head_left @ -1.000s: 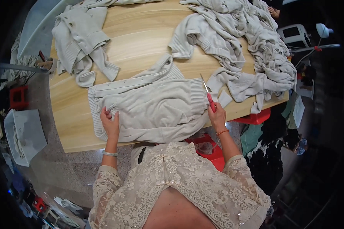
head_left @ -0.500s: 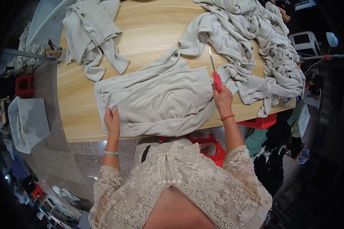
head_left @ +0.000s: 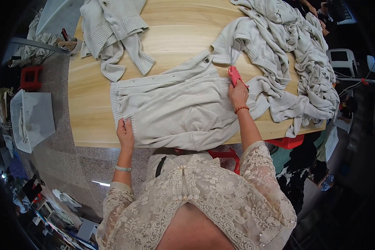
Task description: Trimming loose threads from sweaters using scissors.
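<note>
A cream knitted cardigan lies spread sideways on the wooden table in front of me, its buttoned band along the far side. My left hand pinches its ribbed edge at the near left corner, thumb on top. Red-handled scissors are in my right hand, just past the cardigan's right ribbed end. Their narrow metal blades point away from me, over the sleeve of another garment. The blade tips are hard to make out against the cloth.
A heap of cream knitwear covers the table's right side. Another folded cardigan lies at the far left of the table. On the floor stand a white bin and a red stool at left. Another person's hand shows far right.
The view has shifted, so the table sits a little further right. My right hand has moved slightly away from me with the scissors. My left hand still pinches the cardigan.
</note>
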Available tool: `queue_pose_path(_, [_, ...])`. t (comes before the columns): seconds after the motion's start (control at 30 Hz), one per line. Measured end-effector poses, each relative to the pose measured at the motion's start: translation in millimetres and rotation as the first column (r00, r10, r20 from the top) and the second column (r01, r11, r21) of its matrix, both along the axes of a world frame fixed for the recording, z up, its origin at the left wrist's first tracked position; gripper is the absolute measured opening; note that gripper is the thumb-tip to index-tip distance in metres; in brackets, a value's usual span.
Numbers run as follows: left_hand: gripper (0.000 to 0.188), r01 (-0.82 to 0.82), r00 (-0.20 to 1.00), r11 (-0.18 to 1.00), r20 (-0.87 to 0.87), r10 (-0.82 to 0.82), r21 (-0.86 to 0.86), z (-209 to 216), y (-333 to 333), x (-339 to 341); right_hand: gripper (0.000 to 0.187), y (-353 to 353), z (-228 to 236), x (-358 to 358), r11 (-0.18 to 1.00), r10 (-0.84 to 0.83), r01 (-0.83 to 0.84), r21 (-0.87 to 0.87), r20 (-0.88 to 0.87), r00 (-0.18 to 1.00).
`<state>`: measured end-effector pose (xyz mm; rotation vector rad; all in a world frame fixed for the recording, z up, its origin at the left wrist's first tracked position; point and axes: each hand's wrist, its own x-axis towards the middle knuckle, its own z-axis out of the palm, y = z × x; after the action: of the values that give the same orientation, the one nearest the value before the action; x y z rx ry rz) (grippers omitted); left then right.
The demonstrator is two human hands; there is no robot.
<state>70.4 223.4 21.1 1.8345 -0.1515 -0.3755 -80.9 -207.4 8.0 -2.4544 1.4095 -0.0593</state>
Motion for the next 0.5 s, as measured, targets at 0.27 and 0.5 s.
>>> queue_pose_path(0.27, [0.018, -0.012, 1.000, 1.000, 0.004, 0.012, 0.018, -1.7, 12.3, -0.4, 0.033, 12.4, 26.3, 7.0, 0.996, 0.015, -0.016, 0.089, 0.008, 1.000])
queue_pose_path(0.5, [0.017, -0.017, 1.000, 0.999, 0.024, 0.016, 0.046, 1.5, 5.1, 0.8, 0.037, 2.4, 9.2, 15.3, 0.980, -0.059, 0.058, 0.191, 0.000, 0.998])
